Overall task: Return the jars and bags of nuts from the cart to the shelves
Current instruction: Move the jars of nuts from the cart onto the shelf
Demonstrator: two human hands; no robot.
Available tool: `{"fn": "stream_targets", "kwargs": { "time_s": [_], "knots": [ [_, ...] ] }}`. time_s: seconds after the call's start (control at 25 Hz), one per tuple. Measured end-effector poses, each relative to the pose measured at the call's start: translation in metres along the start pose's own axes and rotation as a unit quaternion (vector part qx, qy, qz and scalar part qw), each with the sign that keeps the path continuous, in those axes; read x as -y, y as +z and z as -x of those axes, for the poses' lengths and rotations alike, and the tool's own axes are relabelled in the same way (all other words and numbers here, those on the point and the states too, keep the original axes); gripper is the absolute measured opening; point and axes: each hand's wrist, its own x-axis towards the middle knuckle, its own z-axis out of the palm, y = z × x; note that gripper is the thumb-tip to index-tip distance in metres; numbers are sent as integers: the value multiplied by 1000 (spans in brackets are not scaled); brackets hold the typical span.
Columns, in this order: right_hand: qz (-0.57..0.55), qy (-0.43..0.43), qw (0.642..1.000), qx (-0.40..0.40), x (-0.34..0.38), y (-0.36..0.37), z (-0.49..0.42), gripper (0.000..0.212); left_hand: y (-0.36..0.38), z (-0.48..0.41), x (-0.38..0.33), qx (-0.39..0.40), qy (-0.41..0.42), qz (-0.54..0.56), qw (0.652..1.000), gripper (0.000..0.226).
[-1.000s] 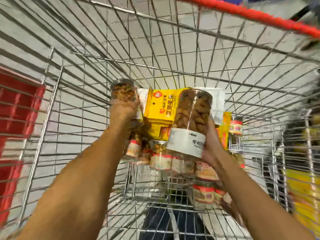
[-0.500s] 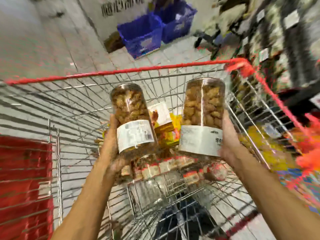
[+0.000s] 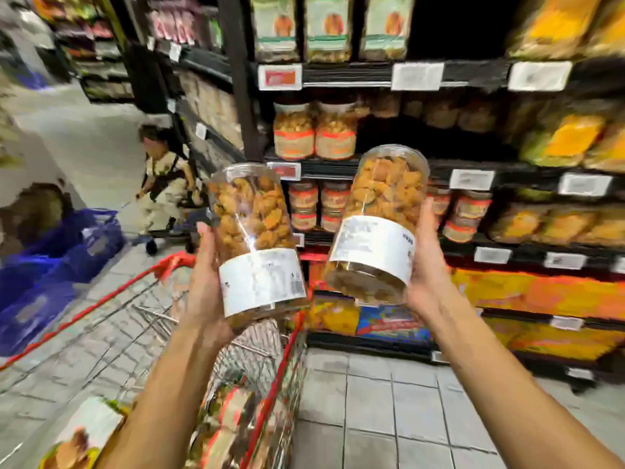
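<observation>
Two clear round plastic jars, both packed with lumpy golden nuts, white paper labels round them. The left grip (image 3: 206,292) holds the left jar (image 3: 253,238) over the red-rimmed wire corner of the cart (image 3: 290,346); the right grip (image 3: 424,265) holds the right jar (image 3: 378,218), tilted, out past that edge. Black shelves (image 3: 348,74) ahead carry smaller jars (image 3: 294,133) and shiny yellow bags (image 3: 575,137). Some blue baskets (image 3: 67,252) sit left on the tiled floor (image 3: 372,401).

We count two nut jars, the left jar (image 3: 252,228) and the right jar (image 3: 382,198), one cart (image 3: 172,262), and three top-shelf bags (image 3: 327,28).
</observation>
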Motion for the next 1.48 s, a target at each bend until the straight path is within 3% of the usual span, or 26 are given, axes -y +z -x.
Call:
{"fn": "stream_targets", "kwargs": {
  "time_s": [0.28, 0.44, 0.6, 0.76, 1.24, 1.36, 1.48],
  "knots": [
    [40, -98, 994, 1, 173, -115, 29, 67, 176, -113, 103, 67, 3, -61, 996, 64],
    [48, -140, 989, 26, 244, -139, 17, 58, 246, -155, 134, 88, 22, -97, 991, 56],
    [76, -152, 983, 75, 285, -126, -14, 65, 290, -199, 105, 108, 42, -106, 988, 57],
    [88, -152, 979, 100, 311, -99, -58, 67, 320, -259, 54, 77, 7, -198, 977, 55],
    [54, -175, 980, 81, 353, -83, -147, 62, 344, -400, -10, 59, -20, -250, 966, 52],
    [63, -168, 980, 81, 363, -89, -154, 62, 356, -422, -2, 6, 92, -286, 954, 47],
    [56, -160, 982, 85, 371, -96, -158, 63, 356, -438, 23, -63, 257, -337, 903, 54]
  ]
}}
